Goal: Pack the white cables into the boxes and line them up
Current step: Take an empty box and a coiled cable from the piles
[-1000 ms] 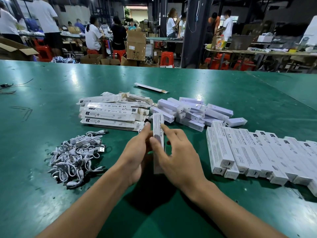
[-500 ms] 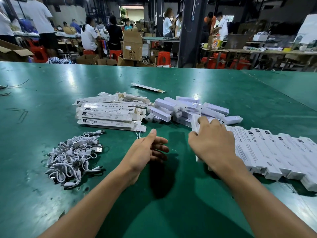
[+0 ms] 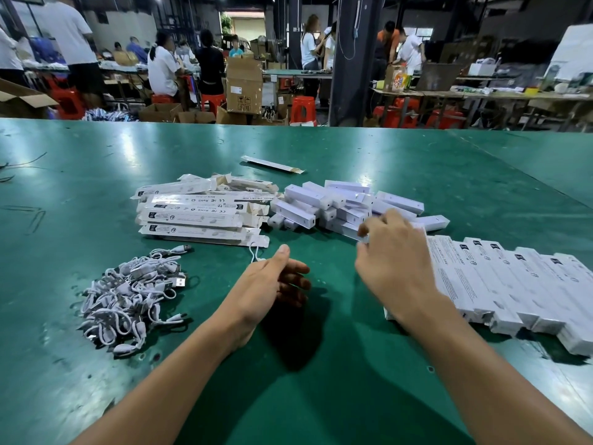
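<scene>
Right hand (image 3: 393, 261) fingers loosely curled, grip unclear, at near end of the packed row (image 3: 513, 284): square that box flush; left hand (image 3: 272, 281) empty, open.

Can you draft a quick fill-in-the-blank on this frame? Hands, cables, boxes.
1. The heap of white cables lies on the person's ____ side.
2. The table surface is ____ in colour.
3. The left hand holds ____.
4. The row of packed boxes lies beside the ____ hand.

Missing words: left; green; nothing; right
</scene>
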A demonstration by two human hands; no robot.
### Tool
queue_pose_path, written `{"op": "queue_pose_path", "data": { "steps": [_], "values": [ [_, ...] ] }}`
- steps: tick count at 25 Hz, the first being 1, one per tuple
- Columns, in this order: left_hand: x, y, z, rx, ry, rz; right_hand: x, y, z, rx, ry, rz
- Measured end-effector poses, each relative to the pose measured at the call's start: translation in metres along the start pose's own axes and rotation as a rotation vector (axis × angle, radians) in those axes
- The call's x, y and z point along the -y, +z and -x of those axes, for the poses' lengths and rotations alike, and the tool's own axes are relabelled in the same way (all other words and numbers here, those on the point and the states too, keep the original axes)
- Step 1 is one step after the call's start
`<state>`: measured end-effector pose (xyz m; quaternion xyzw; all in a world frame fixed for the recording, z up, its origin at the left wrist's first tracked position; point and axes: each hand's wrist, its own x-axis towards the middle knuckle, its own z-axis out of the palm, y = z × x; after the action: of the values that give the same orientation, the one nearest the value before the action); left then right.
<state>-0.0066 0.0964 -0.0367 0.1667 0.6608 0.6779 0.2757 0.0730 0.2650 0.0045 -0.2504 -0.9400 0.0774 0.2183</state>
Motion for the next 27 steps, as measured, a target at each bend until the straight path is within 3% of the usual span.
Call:
{"op": "queue_pose_path", "data": {
  "steps": [3,7,10,13,16,22,27],
  "values": [
    [0.002,-0.002,-0.001,-0.044,0.011,0.0,0.026,0.023,0.019,0.062,-0.187,-0.228],
    [0.008,-0.013,-0.003,-0.325,0.29,-0.607,0.034,0.06,0.035,0.166,-0.262,-0.127],
    [0.012,-0.022,-0.004,-0.45,0.43,-0.88,0.028,0.066,0.029,0.162,-0.232,-0.25],
    [0.011,-0.033,-0.01,-0.48,0.337,-1.063,0.025,0.07,0.021,0.171,-0.195,-0.351],
    [0.009,-0.034,-0.014,-0.403,0.271,-1.215,0.03,0.075,0.014,0.158,-0.159,-0.388],
    [0.005,-0.033,-0.007,-0.392,0.267,-1.206,0.07,0.088,-0.029,0.19,0.018,-0.522],
    [-0.002,-0.035,-0.002,-0.429,0.2,-1.159,0.11,0.101,-0.05,0.321,0.057,-0.371]
  ]
}}
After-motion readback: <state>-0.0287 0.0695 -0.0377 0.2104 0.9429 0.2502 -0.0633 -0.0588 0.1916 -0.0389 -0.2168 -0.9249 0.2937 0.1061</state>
